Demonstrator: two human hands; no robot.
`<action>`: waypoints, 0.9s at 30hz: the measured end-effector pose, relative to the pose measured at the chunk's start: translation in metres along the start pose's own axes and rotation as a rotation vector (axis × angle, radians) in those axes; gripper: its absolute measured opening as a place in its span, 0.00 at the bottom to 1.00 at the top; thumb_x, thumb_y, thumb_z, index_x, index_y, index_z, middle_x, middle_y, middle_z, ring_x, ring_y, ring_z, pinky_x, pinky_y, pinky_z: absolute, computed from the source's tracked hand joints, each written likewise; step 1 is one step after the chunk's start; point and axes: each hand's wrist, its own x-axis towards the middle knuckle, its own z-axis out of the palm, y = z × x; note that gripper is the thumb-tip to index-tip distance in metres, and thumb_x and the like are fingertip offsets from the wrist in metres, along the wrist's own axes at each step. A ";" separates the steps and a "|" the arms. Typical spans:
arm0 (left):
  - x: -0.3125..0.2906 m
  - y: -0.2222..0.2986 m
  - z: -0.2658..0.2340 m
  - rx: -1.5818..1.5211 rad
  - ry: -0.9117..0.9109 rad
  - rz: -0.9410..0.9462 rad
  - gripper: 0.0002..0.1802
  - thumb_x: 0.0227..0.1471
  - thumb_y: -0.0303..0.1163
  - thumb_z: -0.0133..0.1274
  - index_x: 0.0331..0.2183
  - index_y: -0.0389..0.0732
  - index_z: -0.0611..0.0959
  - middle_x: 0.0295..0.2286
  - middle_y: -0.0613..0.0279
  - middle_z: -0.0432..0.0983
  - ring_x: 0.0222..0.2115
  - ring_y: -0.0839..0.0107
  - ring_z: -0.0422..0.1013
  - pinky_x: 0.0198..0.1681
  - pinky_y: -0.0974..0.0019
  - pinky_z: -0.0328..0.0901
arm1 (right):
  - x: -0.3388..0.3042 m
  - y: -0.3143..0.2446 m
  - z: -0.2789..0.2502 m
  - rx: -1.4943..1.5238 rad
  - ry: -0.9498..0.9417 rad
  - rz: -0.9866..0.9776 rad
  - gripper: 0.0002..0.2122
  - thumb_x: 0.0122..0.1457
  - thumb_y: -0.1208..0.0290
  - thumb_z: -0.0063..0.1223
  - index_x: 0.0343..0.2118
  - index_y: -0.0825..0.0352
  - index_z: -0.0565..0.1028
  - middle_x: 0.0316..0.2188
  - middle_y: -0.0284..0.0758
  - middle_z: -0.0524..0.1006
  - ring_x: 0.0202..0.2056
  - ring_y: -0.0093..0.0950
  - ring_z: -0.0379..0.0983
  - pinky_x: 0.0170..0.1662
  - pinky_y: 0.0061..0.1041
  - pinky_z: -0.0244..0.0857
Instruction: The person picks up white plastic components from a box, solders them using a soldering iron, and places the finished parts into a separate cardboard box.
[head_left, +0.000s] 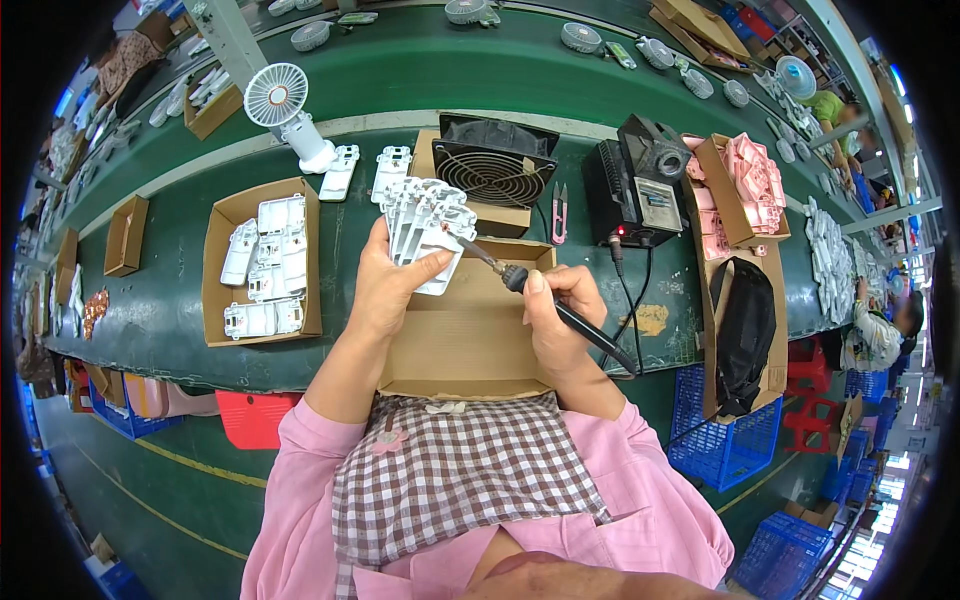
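My left hand is closed round a fanned stack of white plastic housings, thumb pressed on the top one. In my right hand is a black-handled soldering iron, held like a pen. Its metal tip reaches the upper part of the top housing; whether it touches cannot be made out. Below both hands lies an open cardboard box. The soldering station with a red light stands to the right, cables running from it. A black fume fan sits just beyond the stack.
On the left, a cardboard box holds several white housings. A white handheld fan stands behind it. Pink tweezers lie beside the station. Pink parts and a black bag lie at right. Beyond runs a green conveyor with fans.
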 end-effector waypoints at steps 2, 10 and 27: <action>0.000 0.000 0.000 0.000 0.003 0.002 0.32 0.40 0.24 0.64 0.47 0.35 0.68 0.39 0.58 0.74 0.39 0.73 0.72 0.44 0.70 0.66 | 0.000 0.000 0.000 -0.005 -0.001 -0.002 0.06 0.57 0.79 0.51 0.27 0.68 0.66 0.19 0.31 0.69 0.16 0.13 0.60 0.19 0.12 0.54; -0.001 0.001 0.001 0.017 -0.001 -0.008 0.32 0.40 0.23 0.64 0.47 0.35 0.68 0.39 0.58 0.74 0.39 0.73 0.72 0.43 0.71 0.67 | -0.001 -0.005 0.001 0.150 0.060 0.062 0.06 0.55 0.79 0.54 0.27 0.69 0.67 0.19 0.29 0.70 0.18 0.11 0.59 0.21 0.13 0.54; -0.001 0.000 0.002 0.029 -0.023 0.001 0.32 0.40 0.23 0.64 0.48 0.35 0.68 0.39 0.60 0.74 0.39 0.74 0.72 0.43 0.71 0.67 | 0.000 0.000 0.000 0.133 0.034 0.056 0.07 0.55 0.78 0.55 0.26 0.69 0.67 0.19 0.28 0.69 0.19 0.11 0.59 0.22 0.13 0.54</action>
